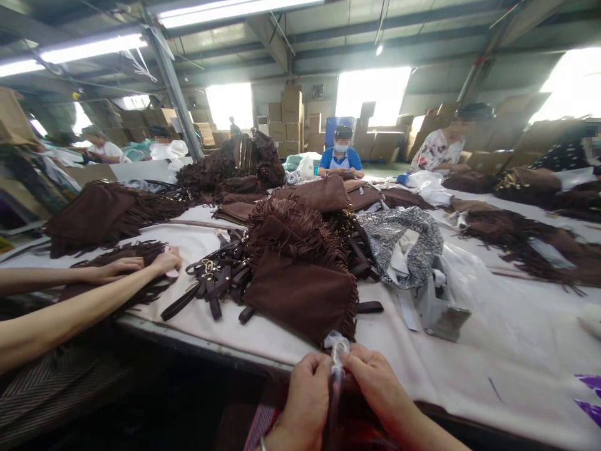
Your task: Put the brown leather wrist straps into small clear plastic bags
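Note:
Just past the table's front edge, my left hand (306, 396) and my right hand (378, 379) pinch a dark strap (335, 382) between them. Whitish clear plastic wrap (337, 343) covers the strap's upper end, and something pale and metallic shows through it. Both hands have their fingers closed on the wrapped end; the strap's lower part hangs down and is lost in shadow. Right beyond them lies a brown fringed bag (300, 294), flat side up. To its left is a heap of short dark wrist straps (211, 279) with gold-coloured clips.
A co-worker's arms (117, 285) reach in from the left over another fringed bag. A tape dispenser (441, 307) and grey speckled cloth (401, 241) stand to the right on the white-covered table (474, 369). More brown bags (235, 163) and several seated people are farther back.

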{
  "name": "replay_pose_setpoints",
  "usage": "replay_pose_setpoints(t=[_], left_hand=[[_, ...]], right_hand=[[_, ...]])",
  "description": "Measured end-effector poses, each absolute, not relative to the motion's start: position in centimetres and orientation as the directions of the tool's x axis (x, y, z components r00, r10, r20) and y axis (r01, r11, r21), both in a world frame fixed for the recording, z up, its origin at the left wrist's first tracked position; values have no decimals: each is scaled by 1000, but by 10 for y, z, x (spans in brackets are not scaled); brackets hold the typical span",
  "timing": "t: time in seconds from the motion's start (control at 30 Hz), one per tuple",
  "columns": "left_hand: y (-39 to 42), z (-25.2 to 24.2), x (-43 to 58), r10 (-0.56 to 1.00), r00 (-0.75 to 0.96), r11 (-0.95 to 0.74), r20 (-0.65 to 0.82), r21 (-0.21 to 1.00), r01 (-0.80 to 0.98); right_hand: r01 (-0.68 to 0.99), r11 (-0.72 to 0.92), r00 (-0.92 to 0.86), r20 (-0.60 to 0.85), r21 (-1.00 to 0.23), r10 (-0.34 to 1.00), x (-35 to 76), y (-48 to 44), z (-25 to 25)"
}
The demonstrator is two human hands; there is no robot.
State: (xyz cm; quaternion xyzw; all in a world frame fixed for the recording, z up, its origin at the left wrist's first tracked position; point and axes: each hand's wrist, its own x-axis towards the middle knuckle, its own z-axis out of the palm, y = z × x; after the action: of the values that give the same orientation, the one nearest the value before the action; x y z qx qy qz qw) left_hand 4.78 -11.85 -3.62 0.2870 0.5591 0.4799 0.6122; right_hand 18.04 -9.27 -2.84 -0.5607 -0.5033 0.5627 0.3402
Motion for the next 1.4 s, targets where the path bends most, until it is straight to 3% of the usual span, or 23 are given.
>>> replay_pose_setpoints(t=[0.07, 0.23, 0.37, 0.47, 0.53, 0.63, 0.77, 0.87, 0.93, 1.03, 1.13, 1.2, 1.3, 1.4], left_hand=[[-118, -35, 46, 916, -119, 362, -383, 918, -164], [-117, -27, 43, 948, -157, 295, -276, 949, 111], [-119, -25, 43, 971, -158, 223, -182, 928, 299], [-123, -29, 41, 990, -138, 68, 0, 871, 487], [-125, -32, 40, 982, -56, -106, 182, 769, 631], [-126, -32, 39, 906, 139, -340, 401, 491, 802], [-124, -29, 40, 755, 388, -525, 528, 133, 841], [-125, -33, 38, 612, 584, -711, 533, 47, 702], [-127, -38, 33, 562, 626, -784, 541, 108, 611], [-126, -40, 19, 759, 436, -645, 483, 472, 601], [-112, -33, 6, 978, 46, -196, 203, 823, 533], [-100, -27, 4, 991, -122, 97, -52, 909, 406], [-87, -20, 17, 919, -95, 392, -383, 914, 102], [-80, -19, 38, 897, 10, 439, -442, 888, -135]], right_hand=[[134, -275, -179, -296, -952, 938, 180, -91, -26], [14, -482, -291, -464, -876, 836, 178, -82, -17], [-18, -494, -223, -479, -869, 849, 171, -77, -19], [0, -427, -108, -425, -904, 899, 166, -76, -26], [51, -361, -55, -363, -931, 930, 164, -75, -31], [78, -339, -43, -343, -937, 938, 163, -75, -33], [14, -409, -34, -409, -912, 912, 165, -73, -33], [-35, -417, -1, -417, -908, 909, 167, -72, -33], [-61, -429, -23, -428, -901, 903, 169, -72, -33], [-105, -499, -109, -489, -860, 866, 173, -73, -30], [-95, -487, -152, -471, -868, 869, 181, -73, -25], [-78, -447, -163, -431, -891, 887, 187, -71, -19], [-127, -461, -238, -424, -878, 874, 198, -65, -9], [-190, -485, -321, -413, -854, 852, 209, -58, 3]])
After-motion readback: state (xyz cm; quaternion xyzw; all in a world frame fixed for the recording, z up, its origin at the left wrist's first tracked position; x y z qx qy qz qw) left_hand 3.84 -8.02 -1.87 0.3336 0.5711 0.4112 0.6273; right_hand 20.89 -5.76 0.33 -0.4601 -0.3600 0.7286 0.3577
